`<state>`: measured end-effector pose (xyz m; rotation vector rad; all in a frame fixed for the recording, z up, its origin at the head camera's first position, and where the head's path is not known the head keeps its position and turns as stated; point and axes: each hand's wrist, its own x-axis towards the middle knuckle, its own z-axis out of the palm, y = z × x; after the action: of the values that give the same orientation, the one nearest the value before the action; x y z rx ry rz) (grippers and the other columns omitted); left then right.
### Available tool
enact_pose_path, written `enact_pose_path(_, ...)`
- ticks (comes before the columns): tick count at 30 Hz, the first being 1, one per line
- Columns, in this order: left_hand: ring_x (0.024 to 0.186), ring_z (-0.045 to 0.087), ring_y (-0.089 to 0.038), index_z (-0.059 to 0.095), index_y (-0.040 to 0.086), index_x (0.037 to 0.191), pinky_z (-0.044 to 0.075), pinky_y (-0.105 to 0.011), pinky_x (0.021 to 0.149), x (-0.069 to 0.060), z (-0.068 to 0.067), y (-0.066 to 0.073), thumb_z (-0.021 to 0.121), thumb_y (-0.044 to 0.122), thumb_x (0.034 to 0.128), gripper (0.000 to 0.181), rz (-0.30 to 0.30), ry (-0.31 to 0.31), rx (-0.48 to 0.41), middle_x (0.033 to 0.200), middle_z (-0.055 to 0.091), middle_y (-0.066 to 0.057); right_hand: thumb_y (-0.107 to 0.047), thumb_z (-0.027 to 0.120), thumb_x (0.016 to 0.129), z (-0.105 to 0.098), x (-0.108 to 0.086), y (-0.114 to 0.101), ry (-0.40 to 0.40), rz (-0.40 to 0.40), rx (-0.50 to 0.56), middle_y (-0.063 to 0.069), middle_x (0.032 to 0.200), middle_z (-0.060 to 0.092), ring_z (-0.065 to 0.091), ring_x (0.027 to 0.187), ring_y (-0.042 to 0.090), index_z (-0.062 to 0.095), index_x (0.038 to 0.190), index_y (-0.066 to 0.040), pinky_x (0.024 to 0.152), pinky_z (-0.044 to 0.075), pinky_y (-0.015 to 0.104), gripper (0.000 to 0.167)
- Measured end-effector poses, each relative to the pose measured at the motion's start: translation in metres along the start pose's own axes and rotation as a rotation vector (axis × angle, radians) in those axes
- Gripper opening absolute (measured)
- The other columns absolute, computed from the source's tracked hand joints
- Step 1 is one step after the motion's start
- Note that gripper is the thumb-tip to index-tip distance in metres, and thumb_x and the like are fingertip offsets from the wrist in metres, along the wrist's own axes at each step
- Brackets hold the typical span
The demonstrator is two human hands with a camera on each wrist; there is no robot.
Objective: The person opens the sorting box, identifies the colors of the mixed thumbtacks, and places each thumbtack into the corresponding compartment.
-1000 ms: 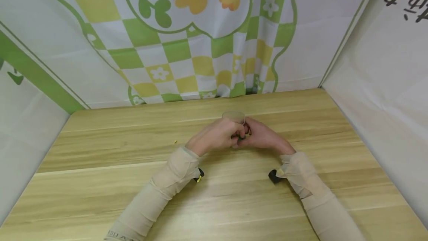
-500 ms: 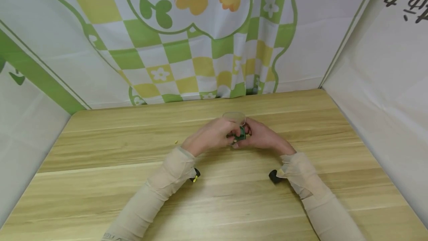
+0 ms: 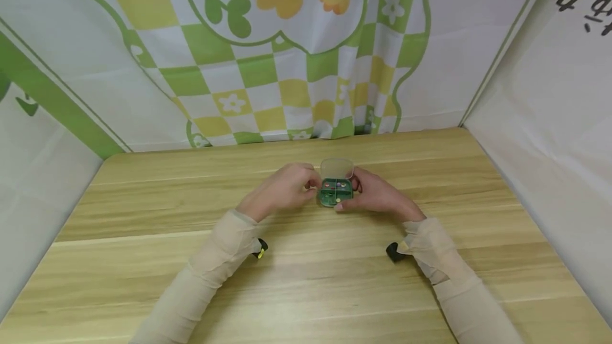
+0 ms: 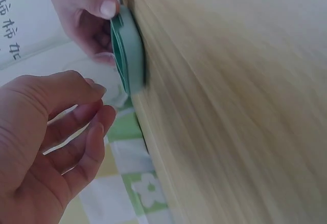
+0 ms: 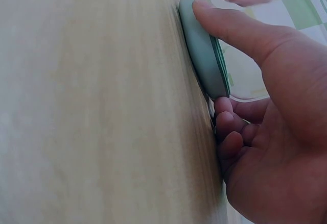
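Note:
A small green pill box [image 3: 329, 200] lies on the wooden table, its clear lid [image 3: 337, 168] raised at the back. Its compartments hold several tiny coloured pieces, too small to identify. From the right, my right hand [image 3: 377, 191] grips the box; in the right wrist view the thumb [image 5: 225, 22] lies along its front side, with the other fingers curled at its near end. My left hand [image 3: 284, 187] hovers just left of the box, apart from it. In the left wrist view its fingers [image 4: 76, 157] are loosely bent toward the thumb, and nothing shows between them.
The wooden table [image 3: 306, 291] reaches back to a checked, flowered curtain [image 3: 258, 73]. White panels [image 3: 550, 94] stand at both sides. A black strap piece [image 3: 394, 251] sticks out at each wrapped wrist.
My left hand has drawn back leftward from over the pill box, uncovering its compartments. A tiny yellow piece on the table at left is no longer visible. The right hand keeps its hold.

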<state>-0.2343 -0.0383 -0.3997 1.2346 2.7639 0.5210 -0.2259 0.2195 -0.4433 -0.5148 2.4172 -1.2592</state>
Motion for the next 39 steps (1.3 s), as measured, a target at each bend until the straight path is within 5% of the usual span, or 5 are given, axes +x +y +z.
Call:
enact_pose_path(9,0.093,0.070,-0.020,0.078,0.002,0.104,0.060,-0.037,0.085,-0.030,-0.007,-0.027,0.068,0.002,0.0916,0.015,-0.048,0.004,0.012,0.102,0.077,-0.009,-0.028,0.092,0.079,0.001,-0.001,-0.001,0.015,0.012,-0.008,0.009,0.102,0.067,0.062,0.090,0.020,0.055,0.125,-0.008,0.082,0.051,0.033,0.063)
enact_pose_path(21,0.092,0.074,-0.028,0.077,-0.002,0.105,0.062,-0.045,0.084,-0.078,-0.026,-0.073,0.065,0.001,0.0898,0.020,-0.226,0.057,-0.017,0.099,0.078,-0.015,-0.027,0.092,0.079,0.002,-0.001,0.001,0.015,0.007,-0.014,0.009,0.101,0.067,0.061,0.088,0.019,0.055,0.122,-0.007,0.078,0.051,0.031,0.061)
enact_pose_path(39,0.079,0.063,-0.011,0.078,0.004,0.101,0.056,-0.033,0.077,-0.095,-0.022,-0.068,0.067,0.011,0.0966,0.014,-0.286,-0.067,-0.024,0.090,0.076,-0.004,-0.026,0.091,0.081,0.000,-0.002,0.000,0.003,-0.013,0.002,0.012,0.104,0.069,0.063,0.091,0.021,0.054,0.128,-0.004,0.080,0.052,0.031,0.064)
